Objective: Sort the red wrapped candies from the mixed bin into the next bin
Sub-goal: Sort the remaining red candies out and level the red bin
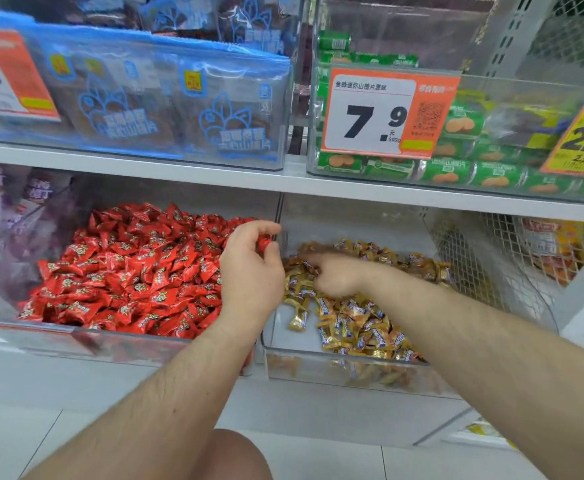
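Two clear plastic bins stand side by side on the lower shelf. The left bin (41,336) is heaped with red wrapped candies (138,271). The right bin (318,362) holds gold wrapped candies (356,323). My left hand (252,268) hovers over the divide between the two bins, its fingers curled around a red wrapped candy (264,242). My right hand (335,275) is blurred and rests palm down among the gold candies at the back left of the right bin; its grip cannot be made out.
The white shelf board (352,188) above carries a bin of blue packets (165,109), a bin of green rolls (456,168) and orange price tags (387,112). A purple-candy bin (3,216) is at far left, wire mesh (474,258) at right. My knee (235,455) is below.
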Demonstrator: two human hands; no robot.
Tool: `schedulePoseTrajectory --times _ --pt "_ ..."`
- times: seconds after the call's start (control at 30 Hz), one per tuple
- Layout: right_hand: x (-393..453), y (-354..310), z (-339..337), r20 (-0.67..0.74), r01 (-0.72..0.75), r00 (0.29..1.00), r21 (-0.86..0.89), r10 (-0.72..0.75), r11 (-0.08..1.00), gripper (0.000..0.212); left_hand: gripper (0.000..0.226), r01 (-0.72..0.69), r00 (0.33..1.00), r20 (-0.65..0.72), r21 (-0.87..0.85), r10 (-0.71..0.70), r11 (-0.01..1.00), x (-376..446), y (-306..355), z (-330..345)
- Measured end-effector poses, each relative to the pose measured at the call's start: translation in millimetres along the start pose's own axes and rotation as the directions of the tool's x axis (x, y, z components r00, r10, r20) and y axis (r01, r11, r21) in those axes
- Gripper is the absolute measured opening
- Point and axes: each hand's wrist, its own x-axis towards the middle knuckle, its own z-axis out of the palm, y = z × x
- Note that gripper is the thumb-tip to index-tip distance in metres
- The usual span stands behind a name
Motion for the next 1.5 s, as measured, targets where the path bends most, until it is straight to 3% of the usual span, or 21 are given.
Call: schedulePoseTrajectory --times 0.1,0.23,0.3,0.4,0.5,0.63,0.7,0.77,0.83,0.87,0.9,0.97,1.03,1.1,1.2,1.27,1.3,1.37,1.43,1.47,1.5 --pt "-3.3 -5.8 26.6 0.271 -0.002 0.961 -0.184 0.053 0.983 0.079 0.029 0.028 0.999 -0.018 -0.003 -0.028 1.000 0.9 -2.1 1.2" --pt "-28.5 -4.6 21.8 0.398 0.154 0.915 -0.202 -0.062 0.967 0.070 0.030 0.012 1.000 -0.023 -0.012 -0.013 1.000 -0.4 -3.9 1.7" --pt "-27.1 0.6 11.5 0.266 0.131 0.958 -0.077 -0.107 0.988 0.061 0.031 -0.006 1.000 -0.018 -0.007 0.006 1.000 0.3 -3.6 2.5" --pt "-1.2 15.3 8.9 0.001 -0.033 0.999 -0.037 0.033 0.999 0.064 0.031 -0.010 1.000 -0.024 -0.002 0.009 1.000 0.7 -2.3 2.7" --pt "23.2 19.6 24.2 0.035 -0.119 0.992 -0.120 0.124 0.986 0.075 0.031 -0.005 1.000 -0.026 -0.011 0.005 1.000 -1.0 -2.0 1.7" --pt "21.4 2.7 33.3 0.147 0.034 0.989 -0.202 -0.004 0.979 0.072 0.032 -0.042 0.999 -0.021 0.027 0.042 0.999 0.0 0.1 2.3" --pt "8.4 -0.1 20.7 0.153 0.044 0.988 -0.102 -0.028 0.994 0.068 0.032 -0.077 0.997 -0.007 0.069 0.078 0.995 -0.5 2.4 2.4" --pt "-11.6 4.3 2.0 0.038 0.017 0.999 -0.026 -0.016 1.000 0.061 0.028 -0.115 0.993 0.006 0.131 0.115 0.985 -1.6 4.7 1.5" --pt "-33.2 14.5 -16.4 -0.121 -0.078 0.990 -0.076 0.068 0.994 0.039 0.026 -0.157 0.988 0.022 0.185 0.155 0.970 -2.0 4.9 0.9" --pt "-44.0 20.6 -22.6 -0.136 -0.147 0.981 -0.075 0.136 0.986 0.032 0.026 -0.182 0.983 0.035 0.209 0.179 0.961 -2.2 4.5 1.1" --pt "-53.2 24.0 -26.6 -0.054 -0.219 0.975 -0.038 0.217 0.975 0.034 0.026 -0.204 0.979 0.048 0.228 0.199 0.952 -1.9 3.9 1.5" --pt "-65.7 21.3 -25.2 0.311 -0.340 0.892 -0.012 0.327 0.940 0.039 0.026 -0.219 0.976 0.059 0.250 0.211 0.943 -1.3 2.8 2.4" --pt "-65.7 15.5 -13.6 0.548 -0.318 0.792 -0.004 0.269 0.948 0.040 0.026 -0.221 0.975 0.057 0.265 0.213 0.939 -0.9 2.1 2.9" --pt "-55.1 7.3 0.5 0.572 -0.272 0.804 0.114 0.161 0.955 0.042 0.026 -0.243 0.970 0.051 0.274 0.239 0.930 -1.4 2.4 3.1" --pt "-43.2 0.2 -3.0 0.352 -0.200 0.933 0.340 0.073 0.919 0.046 0.029 -0.280 0.960 0.078 0.301 0.269 0.912 -0.9 4.8 2.8" --pt "-47.4 12.3 -18.4 0.221 -0.160 0.972 0.347 0.085 0.924 0.032 0.035 -0.323 0.946 0.141 0.344 0.292 0.882 -0.5 7.1 2.3" --pt "-54.3 23.1 -24.9 0.237 -0.168 0.967 0.329 0.091 0.929 0.031 0.039 -0.362 0.931 0.180 0.360 0.316 0.860 -0.2 8.6 1.6" --pt "-75.6 43.2 -29.4 0.468 -0.281 0.872 0.235 0.144 0.931 0.041 0.047 -0.457 0.886 0.262 0.367 0.381 0.810 1.3 11.9 2.1" --pt "-91.4 58.4 -19.2 0.705 -0.385 0.682 0.120 0.195 0.915 0.052 0.051 -0.544 0.831 0.344 0.342 0.436 0.766 1.5 15.9 6.3" --pt "-93.8 65.3 -12.2 0.744 -0.419 0.633 0.097 0.214 0.903 0.056 0.052 -0.579 0.804 0.380 0.323 0.458 0.748 1.1 18.0 9.5" --pt "-93.8 71.1 -7.7 0.732 -0.443 0.640 0.104 0.233 0.890 0.061 0.052 -0.606 0.780 0.408 0.307 0.474 0.734 0.7 20.4 12.5"
